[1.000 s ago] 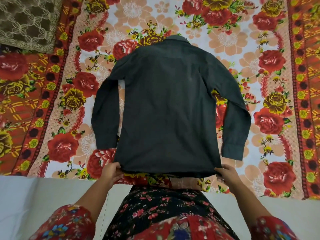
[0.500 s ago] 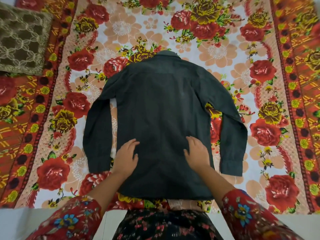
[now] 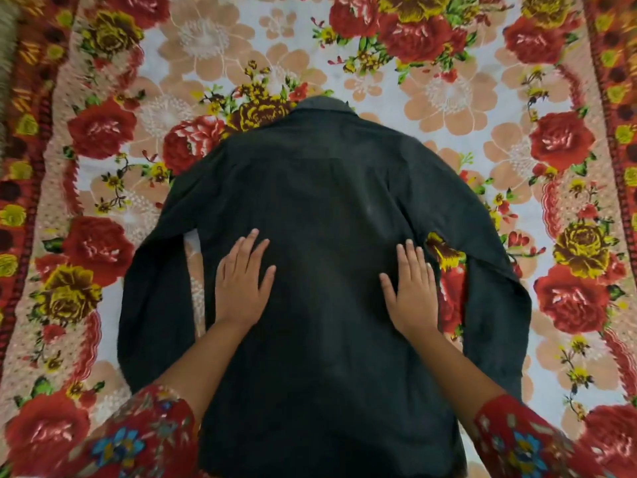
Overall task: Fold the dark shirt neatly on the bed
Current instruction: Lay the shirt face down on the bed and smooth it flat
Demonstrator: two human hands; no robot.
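Note:
The dark shirt point(image 3: 324, 215) lies spread flat, back side up, on the flowered bed cover point(image 3: 448, 91), collar at the far end and both long sleeves hanging down along its sides. My left hand point(image 3: 241, 281) rests palm down on the left part of the shirt's back, fingers slightly spread. My right hand point(image 3: 412, 288) lies flat on the right part, near the armpit gap where the cover shows through. Neither hand grips any fabric. The shirt's hem is hidden at the bottom edge of the view.
The bed cover has big red and yellow roses and an orange-red patterned border point(image 3: 620, 98) down the right side and another down the left. My red flowered sleeves point(image 3: 138, 439) fill the lower corners.
My hands left the shirt's hem corners, came onto its back and slid farther up and apart, palms flat. The view has moved closer over the shirt.

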